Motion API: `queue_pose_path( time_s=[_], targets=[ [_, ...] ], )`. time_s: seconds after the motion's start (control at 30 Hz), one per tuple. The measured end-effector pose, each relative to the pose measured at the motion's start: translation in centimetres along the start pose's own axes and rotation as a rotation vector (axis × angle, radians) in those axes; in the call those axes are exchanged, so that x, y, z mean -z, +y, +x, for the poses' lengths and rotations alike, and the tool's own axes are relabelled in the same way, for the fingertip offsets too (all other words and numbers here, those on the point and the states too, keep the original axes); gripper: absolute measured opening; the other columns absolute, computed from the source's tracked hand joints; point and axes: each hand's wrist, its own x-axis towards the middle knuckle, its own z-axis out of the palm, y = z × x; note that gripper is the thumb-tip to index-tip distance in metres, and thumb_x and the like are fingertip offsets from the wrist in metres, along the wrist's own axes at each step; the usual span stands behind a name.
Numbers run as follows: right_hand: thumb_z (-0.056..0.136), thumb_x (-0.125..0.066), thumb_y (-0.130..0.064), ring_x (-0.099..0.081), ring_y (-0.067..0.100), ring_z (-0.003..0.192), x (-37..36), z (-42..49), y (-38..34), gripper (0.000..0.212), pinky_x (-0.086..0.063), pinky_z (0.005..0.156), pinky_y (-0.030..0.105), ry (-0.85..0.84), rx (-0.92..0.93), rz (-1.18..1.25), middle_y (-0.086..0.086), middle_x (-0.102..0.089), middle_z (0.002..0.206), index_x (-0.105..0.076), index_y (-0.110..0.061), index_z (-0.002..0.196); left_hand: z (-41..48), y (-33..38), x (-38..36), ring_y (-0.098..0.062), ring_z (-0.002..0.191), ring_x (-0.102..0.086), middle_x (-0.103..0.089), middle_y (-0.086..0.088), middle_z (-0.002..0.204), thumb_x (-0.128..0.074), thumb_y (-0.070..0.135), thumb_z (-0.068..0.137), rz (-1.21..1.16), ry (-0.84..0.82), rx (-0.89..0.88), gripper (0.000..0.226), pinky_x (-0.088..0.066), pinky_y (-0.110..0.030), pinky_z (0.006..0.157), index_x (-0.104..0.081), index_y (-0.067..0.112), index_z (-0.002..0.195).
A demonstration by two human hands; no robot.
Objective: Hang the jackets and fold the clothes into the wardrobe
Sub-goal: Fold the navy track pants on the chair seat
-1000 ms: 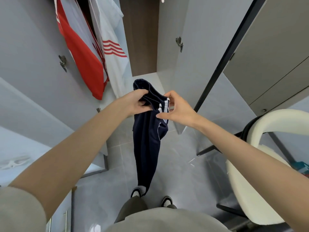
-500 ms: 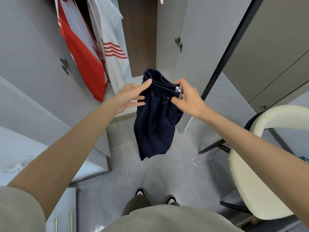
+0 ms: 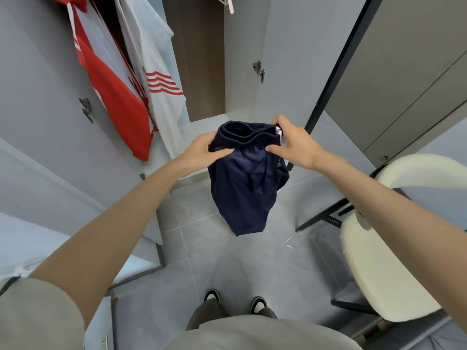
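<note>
1. While both hands hold the navy garment (image 3: 242, 188) up by its waistband, the step in hand looks like folding, not hanging.
2. Left hand (image 3: 202, 152): pinches the left end of the waistband, with the thumb on the near face and the fingers curled behind the cloth.
3. Right hand (image 3: 295, 145): pinches the right end by a bit of white trim, with the thumb on the near face and the fingers curled over the far edge.
4. Garment position: it is in the air in front of the open wardrobe (image 3: 199, 59) and above the floor (image 3: 227, 261). It touches only the hands, and its lower end hangs free. Shorts or doubled-over trousers, cannot tell.
5. Inside the wardrobe on the left, a red jacket (image 3: 118, 104) and a white jacket (image 3: 156, 72) hang side by side, so the hanging part seems at least partly done.
6. The pale bottom shelf (image 3: 202, 122) lies just beyond the hands, below the jackets.
7. A white chair (image 3: 379, 261) stands to the right, near the right forearm.
8. Next move, my guess: fold once more, bringing the waistband and lower end together, then set the bundle on the shelf.
9. This calls for keeping both pinches level so the cloth does not twist, and going in low enough to miss the jacket hems.
</note>
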Motion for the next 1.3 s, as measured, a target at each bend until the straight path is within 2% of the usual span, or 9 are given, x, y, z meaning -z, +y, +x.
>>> queue_pose_path(
  time_s=[0.1,0.23,0.43,0.57,0.7,0.83,1.0,1.17,1.3],
  targets=[
    [0.089,-0.063,-0.011,-0.051,0.026,0.068,0.6,-0.7,0.3,0.033,-0.043,0.06,0.03,0.05,-0.041,0.025,0.015,-0.056,0.083,-0.035,-0.013,0.107,-0.1,0.6,-0.7,0.019,0.082,-0.059,-0.063,0.021,0.101,-0.071,0.019,0.085,-0.028,-0.059,-0.007,0.03,-0.044,-0.002,0.068,-0.063,0.02,0.113],
    [0.085,-0.068,-0.01,-0.049,0.005,0.065,0.8,-3.3,1.5,0.044,-0.04,0.056,0.014,0.116,-0.199,0.235,-0.004,-0.05,0.083,-0.031,-0.016,0.107,0.0,1.7,-2.1,0.012,0.086,-0.063,-0.067,0.027,0.095,-0.073,0.032,0.083,-0.035,-0.169,0.027,0.018,-0.049,-0.006,0.072,-0.063,0.037,0.097],
    [0.079,-0.075,-0.01,-0.065,0.018,0.096,2.2,-10.2,4.3,0.042,-0.052,0.086,0.029,0.212,-0.449,0.512,0.007,-0.068,0.107,-0.053,-0.008,0.115,0.6,4.3,-7.3,0.009,0.082,-0.065,-0.07,0.026,0.086,-0.067,0.049,0.081,-0.039,-0.364,0.058,0.019,-0.048,-0.006,0.064,-0.067,0.034,0.092],
    [0.084,-0.068,-0.003,-0.069,0.003,0.074,3.8,-16.4,5.2,0.025,-0.054,0.065,0.015,0.302,-0.447,0.643,-0.007,-0.075,0.089,-0.067,-0.01,0.109,1.0,6.7,-12.1,0.01,0.08,-0.065,-0.07,0.028,0.085,-0.069,0.056,0.078,-0.035,-0.506,-0.002,0.022,-0.047,-0.004,0.059,-0.068,0.037,0.088],
    [0.088,-0.067,-0.01,-0.067,0.023,0.102,5.1,-22.8,6.3,0.024,-0.053,0.089,0.041,0.433,-0.535,0.555,0.005,-0.072,0.108,-0.066,-0.017,0.111,0.1,9.2,-17.9,0.008,0.085,-0.065,-0.07,0.027,0.09,-0.069,0.053,0.079,-0.027,-0.662,-0.124,0.018,-0.047,-0.005,0.063,-0.067,0.039,0.089],
    [0.092,-0.063,-0.018,-0.065,0.009,0.105,6.2,-28.8,6.6,0.024,-0.052,0.085,0.021,0.635,-0.593,0.506,-0.009,-0.07,0.111,-0.061,-0.026,0.114,-1.0,12.7,-23.5,0.014,0.082,-0.063,-0.068,0.033,0.086,-0.067,0.048,0.083,-0.009,-0.82,-0.229,0.01,-0.043,-0.001,0.06,-0.065,0.041,0.09],
    [0.093,-0.062,-0.025,-0.067,0.004,0.097,9.4,-33.5,7.1,0.022,-0.051,0.077,0.015,0.865,-0.651,0.526,-0.012,-0.072,0.104,-0.062,-0.023,0.115,-0.9,17.4,-30.0,0.01,0.085,-0.065,-0.07,0.028,0.09,-0.069,0.051,0.08,-0.033,-0.911,-0.259,0.007,-0.047,-0.004,0.063,-0.069,0.046,0.085],
    [0.09,-0.065,-0.025,-0.068,0.015,0.101,13.1,-36.1,10.9,0.024,-0.054,0.092,0.034,0.944,-0.712,0.446,-0.001,-0.072,0.107,-0.065,-0.019,0.113,0.7,20.2,-36.4,0.009,0.084,-0.065,-0.07,0.027,0.09,-0.069,0.054,0.079,-0.026,-0.948,-0.305,0.02,-0.046,-0.003,0.061,-0.069,0.039,0.092],
    [0.087,-0.068,-0.028,-0.068,0.018,0.099,16.5,-37.8,15.8,0.02,-0.055,0.089,0.033,1.045,-0.736,0.391,0.002,-0.073,0.104,-0.066,-0.022,0.106,3.0,22.7,-42.8,0.014,0.081,-0.063,-0.068,0.032,0.085,-0.069,0.052,0.08,-0.04,-0.961,-0.359,0.014,-0.043,-0.001,0.058,-0.067,0.04,0.089]
  ],
)
